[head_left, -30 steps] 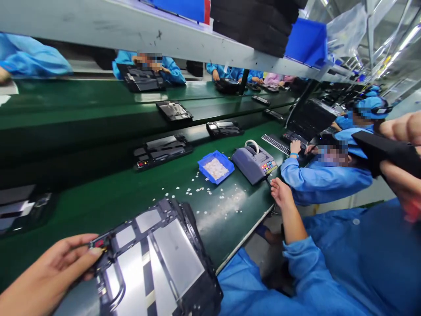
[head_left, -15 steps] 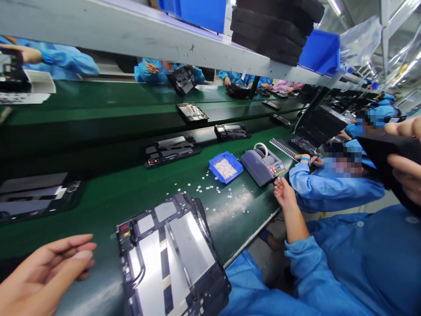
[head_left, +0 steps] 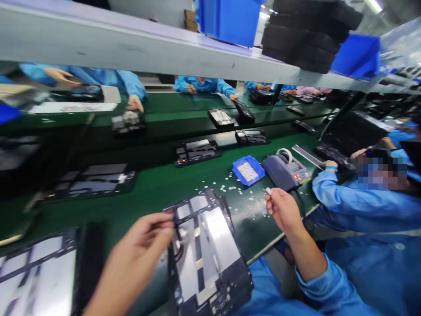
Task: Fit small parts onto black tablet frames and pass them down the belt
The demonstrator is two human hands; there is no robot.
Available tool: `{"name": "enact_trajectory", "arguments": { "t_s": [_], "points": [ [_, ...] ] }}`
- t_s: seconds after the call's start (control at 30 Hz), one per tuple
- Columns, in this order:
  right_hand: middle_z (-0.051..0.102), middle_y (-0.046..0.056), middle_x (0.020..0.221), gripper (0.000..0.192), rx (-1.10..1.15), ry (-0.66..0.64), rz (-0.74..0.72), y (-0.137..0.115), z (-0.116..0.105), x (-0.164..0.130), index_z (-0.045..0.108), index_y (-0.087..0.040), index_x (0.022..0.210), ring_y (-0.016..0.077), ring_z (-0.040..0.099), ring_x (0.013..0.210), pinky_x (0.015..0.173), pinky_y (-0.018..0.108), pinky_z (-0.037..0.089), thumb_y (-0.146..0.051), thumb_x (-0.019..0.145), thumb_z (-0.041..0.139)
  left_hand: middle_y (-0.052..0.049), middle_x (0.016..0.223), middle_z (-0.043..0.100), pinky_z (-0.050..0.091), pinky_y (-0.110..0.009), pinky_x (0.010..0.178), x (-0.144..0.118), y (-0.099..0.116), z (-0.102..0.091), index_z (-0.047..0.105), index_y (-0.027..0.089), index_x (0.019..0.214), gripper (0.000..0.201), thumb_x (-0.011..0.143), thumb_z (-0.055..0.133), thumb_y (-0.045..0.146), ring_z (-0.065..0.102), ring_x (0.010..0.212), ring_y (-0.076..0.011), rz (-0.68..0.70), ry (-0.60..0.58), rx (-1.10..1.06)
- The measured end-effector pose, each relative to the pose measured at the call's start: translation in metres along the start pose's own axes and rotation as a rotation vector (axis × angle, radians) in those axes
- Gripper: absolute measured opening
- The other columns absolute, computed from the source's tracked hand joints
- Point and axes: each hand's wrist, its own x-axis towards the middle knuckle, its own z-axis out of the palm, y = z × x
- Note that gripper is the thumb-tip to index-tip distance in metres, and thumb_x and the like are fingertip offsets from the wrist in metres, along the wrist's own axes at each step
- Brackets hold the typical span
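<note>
My right hand (head_left: pixel 284 213) pinches a small whitish piece of tape (head_left: pixel 269 191) between thumb and finger, in front of the grey tape dispenser (head_left: pixel 286 171). Below it on the green bench lies a stack of opened tablet-like devices (head_left: pixel 217 237), silver battery panels facing up. My left hand (head_left: pixel 144 245) reaches to the upper left corner of the top device. Its thumb and forefinger are slightly apart, with the tips at the device's edge; I see no firm grip. Beyond the stack stand a blue tray (head_left: pixel 249 171) of small pale pieces and similar scattered bits (head_left: pixel 226 188).
Another opened device (head_left: pixel 42 272) lies at lower left, with more (head_left: pixel 95 180) along the line. A shelf (head_left: pixel 131 44) with blue bins (head_left: pixel 230 22) and black foam blocks (head_left: pixel 309 35) crosses overhead. A co-worker's sleeve (head_left: pixel 355 197) is close on the right; others work opposite.
My right hand has pulled back from the tape dispenser with a small piece of tape. My left hand has moved right to the device's corner. The view has swung left.
</note>
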Motion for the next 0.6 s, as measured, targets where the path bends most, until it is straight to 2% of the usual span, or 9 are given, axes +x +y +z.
{"name": "enact_trajectory", "arguments": {
  "t_s": [0.07,0.13,0.2,0.27,0.33,0.4,0.47,0.53,0.6],
  "points": [
    [0.07,0.002,0.071,0.031,0.063,-0.186,0.007,-0.007,0.047,-0.012,0.066,-0.022,0.082,0.0119,0.056,0.051,0.046,0.023,0.045,-0.052,0.082,0.074,-0.006,0.091,0.073,0.058,-0.036,0.074,-0.007,0.033,0.026,0.068,0.027,0.097,0.038,0.071,0.073,0.054,0.07,0.083,-0.0251,0.007,-0.122,-0.145],
    [0.069,0.001,0.067,0.03,0.045,-0.364,-0.01,-0.013,0.087,-0.024,0.069,-0.02,0.084,0.0122,0.057,0.052,0.049,0.023,0.047,-0.05,0.085,0.072,-0.005,0.09,0.071,0.056,-0.033,0.071,-0.009,0.05,0.049,0.069,0.025,0.101,0.038,0.07,0.077,0.045,0.067,0.078,-0.0214,0.008,-0.236,-0.32],
    [0.068,0.0,0.065,0.026,0.021,-0.493,-0.038,-0.017,0.116,-0.033,0.072,-0.019,0.087,0.0124,0.06,0.055,0.053,0.023,0.05,-0.045,0.09,0.069,-0.004,0.085,0.068,0.053,-0.03,0.066,-0.006,0.051,0.063,0.067,0.024,0.1,0.036,0.071,0.078,0.042,0.063,0.072,-0.0178,-0.014,-0.277,-0.514],
    [0.071,0.001,0.07,0.023,0.003,-0.59,-0.069,-0.019,0.135,-0.038,0.074,-0.02,0.092,0.013,0.064,0.06,0.057,0.024,0.052,-0.041,0.093,0.065,0.0,0.076,0.062,0.048,-0.027,0.062,-0.004,0.044,0.064,0.063,0.023,0.09,0.028,0.075,0.076,0.042,0.057,0.065,-0.0143,-0.042,-0.231,-0.654],
    [0.075,0.003,0.081,0.024,-0.041,-0.681,-0.088,-0.02,0.144,-0.035,0.075,-0.02,0.1,0.0139,0.067,0.065,0.061,0.025,0.054,-0.039,0.095,0.062,0.002,0.069,0.056,0.045,-0.026,0.061,-0.003,0.033,0.054,0.058,0.022,0.082,0.025,0.078,0.074,0.041,0.052,0.062,-0.0125,-0.051,-0.114,-0.694],
    [0.078,0.005,0.092,0.025,-0.151,-0.717,-0.132,-0.02,0.145,-0.026,0.075,-0.02,0.107,0.0152,0.07,0.07,0.065,0.027,0.055,-0.037,0.097,0.06,0.002,0.07,0.055,0.044,-0.026,0.062,-0.003,0.022,0.033,0.057,0.022,0.08,0.022,0.079,0.071,0.04,0.051,0.064,-0.0128,-0.015,0.042,-0.634],
    [0.078,0.006,0.101,0.025,-0.343,-0.697,-0.282,-0.019,0.143,-0.011,0.075,-0.021,0.112,0.0179,0.072,0.083,0.075,0.031,0.056,-0.034,0.1,0.057,0.002,0.073,0.056,0.044,-0.026,0.064,-0.001,0.012,0.008,0.058,0.022,0.079,0.019,0.081,0.068,0.038,0.051,0.066,-0.0135,0.024,0.139,-0.473],
    [0.077,0.007,0.108,0.026,-0.577,-0.726,-0.526,-0.017,0.144,0.007,0.075,-0.021,0.115,0.0205,0.07,0.099,0.089,0.035,0.054,-0.027,0.102,0.053,0.001,0.073,0.057,0.042,-0.027,0.064,0.004,0.004,-0.013,0.061,0.022,0.078,0.018,0.083,0.066,0.038,0.051,0.067,-0.0149,0.046,0.102,-0.216],
    [0.075,0.009,0.113,0.029,-0.792,-0.834,-0.774,-0.013,0.151,0.023,0.074,-0.022,0.12,0.022,0.066,0.106,0.095,0.037,0.049,-0.019,0.102,0.052,0.0,0.076,0.061,0.044,-0.029,0.067,0.011,-0.001,-0.026,0.063,0.022,0.078,0.017,0.087,0.063,0.036,0.055,0.072,-0.0173,0.099,0.003,0.037]
  ]
}}
